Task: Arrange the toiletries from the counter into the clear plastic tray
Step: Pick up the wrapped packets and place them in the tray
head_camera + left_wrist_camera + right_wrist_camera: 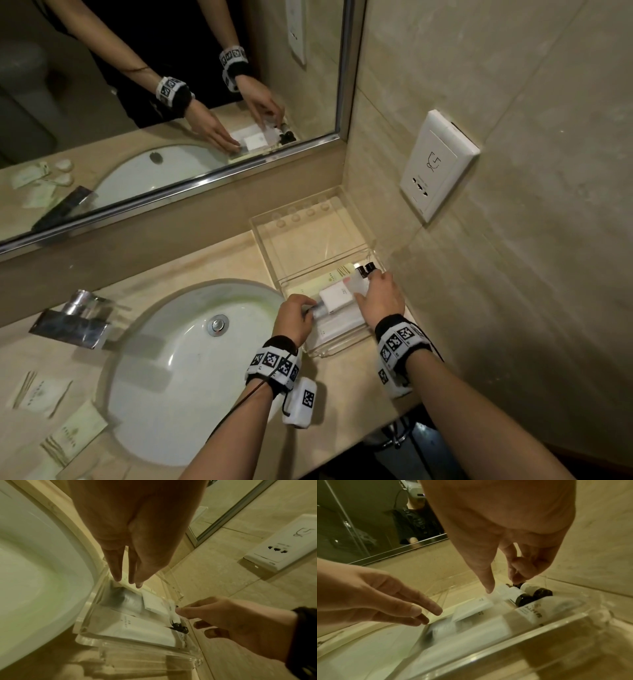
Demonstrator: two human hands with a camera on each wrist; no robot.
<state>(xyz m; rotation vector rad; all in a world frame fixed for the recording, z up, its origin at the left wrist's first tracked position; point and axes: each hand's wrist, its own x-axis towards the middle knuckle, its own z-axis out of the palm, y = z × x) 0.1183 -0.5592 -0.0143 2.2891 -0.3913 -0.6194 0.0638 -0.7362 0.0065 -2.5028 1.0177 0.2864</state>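
Observation:
The clear plastic tray (263, 222) stands in the counter's right corner, against the wall. Its near half holds a small white box (337, 296), a flat white box (342, 325), a pale green packet (329, 277) and small bottles with black caps (524, 599). My left hand (303, 306) reaches over the tray's left wall with straight fingers (118, 577) and holds nothing. My right hand (368, 287) is inside the tray by the bottles. It pinches a translucent packet (356, 285) between thumb (489, 588) and bent fingers, which touch the bottles' far ends.
A white sink (178, 359) with a chrome tap (75, 318) lies left of the tray. More pale packets (41, 394) lie on the counter at far left. A wall socket (438, 164) sits above the tray, and a mirror (137, 102) runs along the back.

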